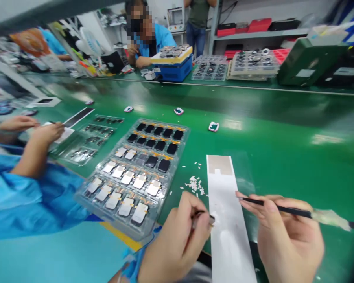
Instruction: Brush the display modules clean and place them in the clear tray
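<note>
I stand near a long green tabletop [297, 169], where a person works with two bare hands. The left hand [177, 239] is pinching, between thumb and bent fingers, a small dark piece with a shiny edge [211, 219]; most of it is covered by the fingers, so I cannot tell its full shape. This piece is at the left edge of a long white strip with a beige far end [228, 236].

The right hand [292, 236] is closed around a thin black tool with pale wrapping [297, 212]. The tool's tip is at the right edge of the strip, but I cannot tell if it touches it.

Just left of the strip there is a loose heap of tiny white oblong pieces [194, 184]. Further left lies a clear plastic tray with compartments [135, 232]. In its two far rows are black rounded panels [160, 145], and in its two near rows are white-faced panels [140, 213]; the middle row has both kinds.

At the far left, a co-worker in a blue sleeve [47, 196] holds both hands near a white sheet [65, 134]. Beyond the tabletop, another person in blue [163, 36] is behind a blue box [174, 70].
</note>
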`<state>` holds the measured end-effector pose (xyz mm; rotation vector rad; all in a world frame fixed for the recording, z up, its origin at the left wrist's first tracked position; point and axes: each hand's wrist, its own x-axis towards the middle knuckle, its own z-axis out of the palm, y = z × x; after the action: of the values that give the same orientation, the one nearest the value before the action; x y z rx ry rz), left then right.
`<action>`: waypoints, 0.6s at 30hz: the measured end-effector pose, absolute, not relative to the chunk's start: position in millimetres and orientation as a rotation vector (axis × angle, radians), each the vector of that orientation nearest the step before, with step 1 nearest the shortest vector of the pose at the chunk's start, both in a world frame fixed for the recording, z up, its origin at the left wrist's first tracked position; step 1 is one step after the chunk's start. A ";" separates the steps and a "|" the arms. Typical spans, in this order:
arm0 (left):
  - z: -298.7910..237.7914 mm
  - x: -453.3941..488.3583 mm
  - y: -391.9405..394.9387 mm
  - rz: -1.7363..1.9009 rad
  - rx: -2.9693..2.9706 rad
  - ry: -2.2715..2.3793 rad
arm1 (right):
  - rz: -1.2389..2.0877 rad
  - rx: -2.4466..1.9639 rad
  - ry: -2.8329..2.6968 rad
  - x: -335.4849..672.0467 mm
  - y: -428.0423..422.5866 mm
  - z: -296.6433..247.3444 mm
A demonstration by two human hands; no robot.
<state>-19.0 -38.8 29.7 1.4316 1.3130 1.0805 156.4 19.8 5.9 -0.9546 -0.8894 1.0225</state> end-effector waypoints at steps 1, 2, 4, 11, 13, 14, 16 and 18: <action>36.3 -33.1 -43.6 1.054 1.489 1.406 | 1.026 -0.949 -0.907 157.3 19.1 5.6; 42.0 -49.9 -45.0 1.052 1.527 1.506 | 1.029 -0.948 -0.923 158.0 18.3 5.1; 48.9 -90.8 -35.7 1.041 1.554 1.788 | 1.025 -0.952 -0.939 158.7 16.9 4.0; 27.8 -206.7 42.3 0.671 1.738 2.292 | 0.966 -1.070 -0.857 155.0 19.4 4.2; 23.0 -209.5 46.7 0.595 1.772 2.333 | 0.961 -1.095 -0.835 154.8 20.8 4.8; 22.5 -206.5 45.5 0.567 1.791 2.362 | 0.955 -1.101 -0.829 154.9 21.3 4.9; 23.8 -195.4 40.2 0.518 1.831 2.421 | 0.943 -1.110 -0.830 155.3 21.8 5.3; 25.3 -182.2 36.3 0.458 1.864 2.438 | 0.945 -1.118 -0.834 156.2 21.7 6.7</action>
<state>-182.2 36.3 25.3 1.8636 2.4382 0.4583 156.2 21.7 6.7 -1.1180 -0.8345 0.9449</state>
